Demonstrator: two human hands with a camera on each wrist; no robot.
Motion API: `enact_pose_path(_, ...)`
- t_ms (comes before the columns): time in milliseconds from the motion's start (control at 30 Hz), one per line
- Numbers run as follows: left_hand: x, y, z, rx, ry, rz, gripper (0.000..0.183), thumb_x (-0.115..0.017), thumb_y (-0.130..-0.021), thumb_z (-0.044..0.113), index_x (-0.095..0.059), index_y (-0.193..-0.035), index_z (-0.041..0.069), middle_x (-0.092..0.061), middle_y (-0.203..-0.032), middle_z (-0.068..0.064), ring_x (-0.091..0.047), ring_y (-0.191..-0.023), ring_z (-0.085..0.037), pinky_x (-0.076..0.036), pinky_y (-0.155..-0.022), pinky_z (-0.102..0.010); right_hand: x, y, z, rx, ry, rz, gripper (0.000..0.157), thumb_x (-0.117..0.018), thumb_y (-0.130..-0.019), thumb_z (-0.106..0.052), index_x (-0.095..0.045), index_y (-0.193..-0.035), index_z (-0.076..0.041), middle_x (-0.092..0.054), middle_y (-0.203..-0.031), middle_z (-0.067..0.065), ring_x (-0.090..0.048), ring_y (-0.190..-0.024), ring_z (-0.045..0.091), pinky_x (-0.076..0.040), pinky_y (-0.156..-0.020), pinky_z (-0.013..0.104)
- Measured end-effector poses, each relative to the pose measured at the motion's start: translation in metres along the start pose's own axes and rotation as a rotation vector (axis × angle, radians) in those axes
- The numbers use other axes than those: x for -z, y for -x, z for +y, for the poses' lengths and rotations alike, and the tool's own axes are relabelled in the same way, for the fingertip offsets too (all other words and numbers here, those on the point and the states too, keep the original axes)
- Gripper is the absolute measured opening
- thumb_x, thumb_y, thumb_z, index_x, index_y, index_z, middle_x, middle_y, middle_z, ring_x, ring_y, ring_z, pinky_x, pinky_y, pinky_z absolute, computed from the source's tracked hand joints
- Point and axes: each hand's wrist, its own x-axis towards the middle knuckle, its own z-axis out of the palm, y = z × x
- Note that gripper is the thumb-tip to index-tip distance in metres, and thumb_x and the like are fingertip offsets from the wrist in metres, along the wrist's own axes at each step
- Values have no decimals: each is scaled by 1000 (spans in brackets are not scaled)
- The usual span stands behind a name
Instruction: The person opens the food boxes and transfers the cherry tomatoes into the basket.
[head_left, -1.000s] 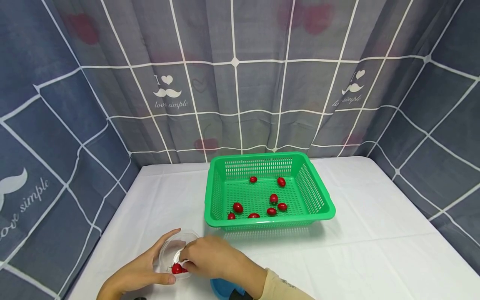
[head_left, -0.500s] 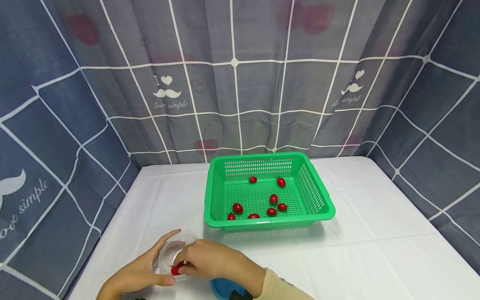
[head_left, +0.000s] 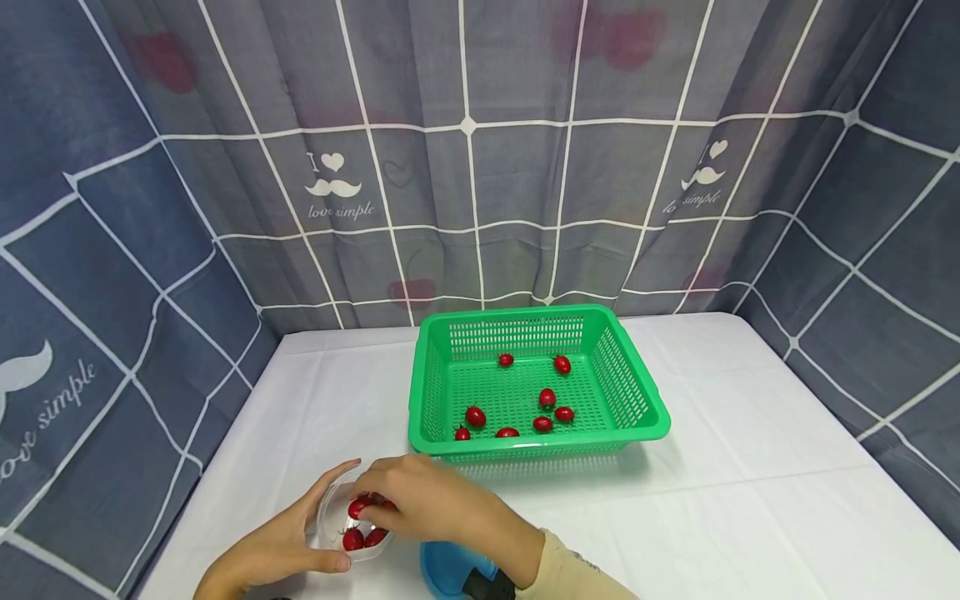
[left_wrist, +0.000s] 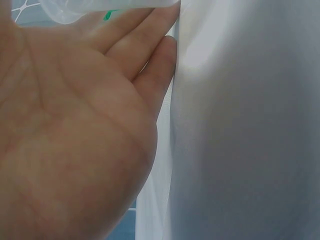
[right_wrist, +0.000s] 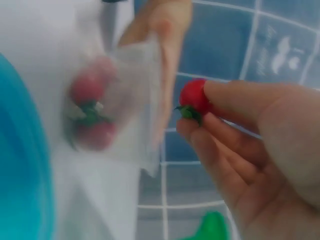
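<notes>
— Tomato [right_wrist: 196,95], red and glossy, pinched between thumb and fingers of the right hand [head_left: 416,496]! Hangs just over the mouth of the clear container [head_left: 332,510], green leafy top showing in the right wrist view.

— And the left hand [head_left: 273,546]?

— Curved round that same container from the left, holding on: thumb along the near side, fingers reaching round to the far side.

— Anything inside?

— Oh yes! Two more tomatoes [head_left: 353,539] down at the near side, close together. Plus a patch of red right by the pinching fingers, too hidden to make out.

— Now over to the green basket [head_left: 540,443]!

— Sits beyond both hands, further back on the white-covered surface [head_left: 720,517]. Holds eight scattered tomatoes [head_left: 476,417] in plain view: two towards the back, six nearer the front wall.

— And low down, by the right arm [head_left: 498,533]?

— Blue round piece [head_left: 442,571], partly covered by that arm. Beige sleeve [head_left: 577,571] just beside. Behind everything, grey checked curtain [head_left: 517,179], printed with hearts, moustaches and white lettering.
</notes>
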Motion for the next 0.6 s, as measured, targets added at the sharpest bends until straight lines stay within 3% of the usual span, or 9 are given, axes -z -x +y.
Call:
enact_pose_path(67,0,0,1,10,1,2,105,-83,-86,21,-15,-164,34,-20,-169,-14,-20,-139,12,-23,-107,-82,9,2,1,-17,-11,41,25,-73,-98,-25,-75,-122,-19,-74,-109,-10,-62,-91,-7,-46,-79,2)
enact_pose_path(233,-1,-1,4,17,-13,13,105,-84,-84,22,-17,-163,36,-17,-169,-16,-14,-152,-37,-21,-104,-86,30,10,6,-29,-1,142,24,-73,-98,-24,-75,-121,-16,-75,-110,-7,-67,-95,-1,-47,-81,4)
enact_pose_path(300,-2,-1,4,16,-17,16,105,-85,-84,22,-17,-164,34,-18,-169,-18,-13,-150,-47,-22,-104,-86,38,13,10,-45,-3,171,24,-73,-98,-23,-74,-121,-15,-75,-110,-6,-67,-96,1,-48,-81,4)
enact_pose_path(500,-3,-2,4,15,-31,25,105,-86,-83,23,-18,-164,33,-23,-167,-17,-20,-148,-44,-28,-106,-80,58,24,26,-101,-31,256,21,-73,-98,-23,-74,-118,-15,-74,-107,-5,-66,-93,7,-50,-75,11)
enact_pose_path(600,-3,-2,3,4,-45,40,106,-87,-82,24,-20,-163,32,-26,-166,-18,-23,-148,-40,-29,-105,-81,68,28,33,-113,-47,306,20,-74,-97,-20,-75,-116,-14,-74,-106,-4,-67,-96,9,-55,-79,17)
